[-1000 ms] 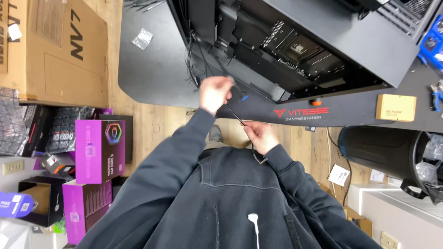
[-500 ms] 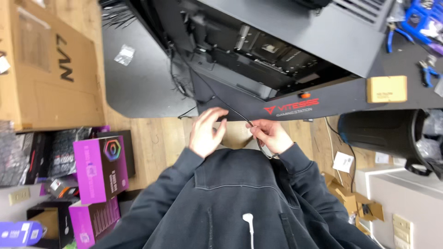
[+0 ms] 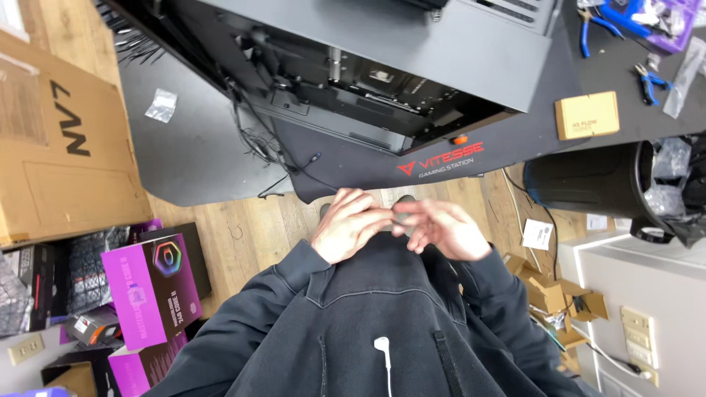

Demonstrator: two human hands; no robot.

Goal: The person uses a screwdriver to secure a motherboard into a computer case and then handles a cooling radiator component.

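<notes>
My left hand (image 3: pixel 347 224) and my right hand (image 3: pixel 443 229) meet in front of my chest, just below the desk's front edge. The left hand's fingers are bent and touch the right hand's fingertips. My right hand is blurred, its fingers spread apart. Whether anything small sits between them I cannot tell. A black computer case (image 3: pixel 441 51) lies open on the desk mat (image 3: pixel 515 140) above my hands. Thin black cables (image 3: pixel 290 165) trail from the case over the mat's edge, apart from both hands.
A small tan box (image 3: pixel 587 115) and blue pliers (image 3: pixel 597 26) lie on the desk at right. A black bin (image 3: pixel 588 180) stands below them. At left are a large cardboard box (image 3: pixel 59 147) and purple boxes (image 3: pixel 151 290) on the wood floor.
Both hands have come down from the desk edge and drawn together near my chest. The thin black cable they stretched between them is no longer seen in them.
</notes>
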